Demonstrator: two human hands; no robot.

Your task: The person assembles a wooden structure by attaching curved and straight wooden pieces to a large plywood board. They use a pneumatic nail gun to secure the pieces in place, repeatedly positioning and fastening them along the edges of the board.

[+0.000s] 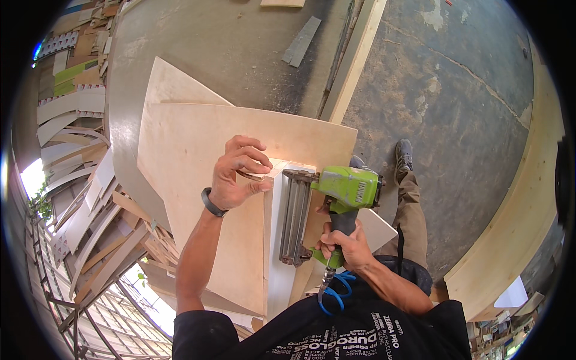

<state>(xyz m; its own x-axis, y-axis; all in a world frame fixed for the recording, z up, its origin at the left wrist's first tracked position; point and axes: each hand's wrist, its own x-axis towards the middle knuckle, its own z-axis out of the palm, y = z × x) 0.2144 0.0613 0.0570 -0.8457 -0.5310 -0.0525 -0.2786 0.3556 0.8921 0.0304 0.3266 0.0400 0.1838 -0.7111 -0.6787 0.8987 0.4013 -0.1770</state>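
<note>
My right hand [348, 245] is wrapped around the black grip of a green pneumatic nail gun [348, 187]. Its long metal magazine [294, 219] points back toward me, and a blue coiled air hose [339, 292] joins the base of the handle. The gun's nose is at the far end of a narrow white-faced strip [278, 240] with plywood edges; whether it touches is unclear. Just left of that end, my left hand [237, 171] has its fingers curled and thumb near the wood corner. A thin dark-edged piece shows between thumb and fingers, too small to name.
Large curved plywood sheets [198, 141] lie stacked beneath the work. Beyond them are a grey table surface [198, 36], a grey offcut [302, 42] and a long timber [354, 66]. Piled offcuts [90, 156] line the left; a curved plywood strip [510, 222] runs along the right.
</note>
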